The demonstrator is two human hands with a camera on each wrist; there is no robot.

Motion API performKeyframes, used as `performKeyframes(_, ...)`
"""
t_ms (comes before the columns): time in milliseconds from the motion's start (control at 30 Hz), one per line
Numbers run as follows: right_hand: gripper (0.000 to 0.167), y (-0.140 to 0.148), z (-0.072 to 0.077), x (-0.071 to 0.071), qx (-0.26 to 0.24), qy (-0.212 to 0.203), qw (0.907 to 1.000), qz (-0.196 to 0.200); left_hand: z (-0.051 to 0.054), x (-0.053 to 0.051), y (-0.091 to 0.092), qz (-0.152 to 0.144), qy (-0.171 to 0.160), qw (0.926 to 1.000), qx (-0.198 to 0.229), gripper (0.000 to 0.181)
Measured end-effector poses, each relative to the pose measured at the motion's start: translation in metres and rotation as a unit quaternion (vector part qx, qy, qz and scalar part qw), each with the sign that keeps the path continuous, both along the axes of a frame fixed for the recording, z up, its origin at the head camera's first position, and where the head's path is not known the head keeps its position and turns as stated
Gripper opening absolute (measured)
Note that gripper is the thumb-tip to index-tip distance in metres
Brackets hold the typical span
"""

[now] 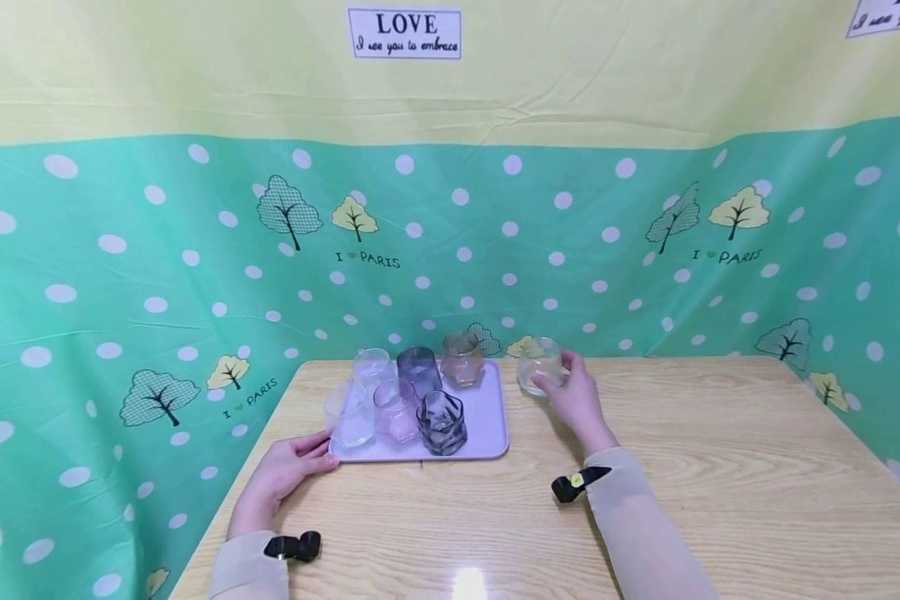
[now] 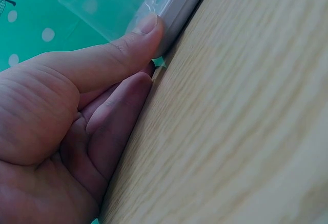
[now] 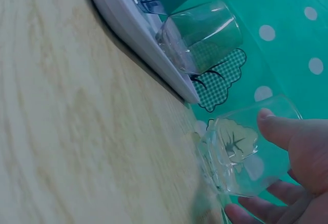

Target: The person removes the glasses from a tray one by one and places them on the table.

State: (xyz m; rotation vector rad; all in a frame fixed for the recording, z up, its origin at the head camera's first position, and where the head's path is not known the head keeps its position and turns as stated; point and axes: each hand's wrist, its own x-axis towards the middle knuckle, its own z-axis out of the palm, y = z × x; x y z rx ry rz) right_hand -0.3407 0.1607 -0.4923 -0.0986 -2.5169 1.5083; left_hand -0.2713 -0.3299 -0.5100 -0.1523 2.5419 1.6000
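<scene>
My right hand [image 1: 576, 398] holds a clear, faintly yellowish glass [image 1: 537, 367] just right of the lilac tray [image 1: 487, 421]. In the right wrist view the thumb [image 3: 277, 129] lies on one side of it and the fingers on the other; whether its base touches the table I cannot tell. At the tray's front left corner, my left hand [image 1: 288, 468] grips the rim, thumb on top. On the tray stand a pink glass [image 1: 396, 412], a smoky twisted glass [image 1: 442, 423], a dark glass [image 1: 420, 371], an amber glass [image 1: 462, 360] and clear glasses [image 1: 354, 421] at the left.
The tray sits toward the back left of a wooden table [image 1: 720, 467]. Behind the table's far edge hangs a green dotted cloth [image 1: 510, 250], which also runs along the left and right sides.
</scene>
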Motion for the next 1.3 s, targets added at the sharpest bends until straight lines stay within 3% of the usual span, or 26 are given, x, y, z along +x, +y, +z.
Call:
performKeyframes(300, 0.092, -0.004, -0.003, 0.0, 0.044, -0.003, 0.999, 0.002, 0.0, 0.001, 0.001, 0.006, -0.004, 1.0, 0.003, 0.076)
performKeyframes(633, 0.097, -0.001, -0.006, -0.001, 0.062, -0.003, 0.9976, 0.03, -0.004, -0.001, -0.001, 0.008, 0.0, 1.0, 0.002, 0.074)
performKeyframes(1300, 0.096, -0.005, -0.011, 0.0, 0.051, -0.004, 0.9985, 0.02, -0.002, -0.001, 0.0, 0.011, -0.006, 0.9999, 0.009, 0.075)
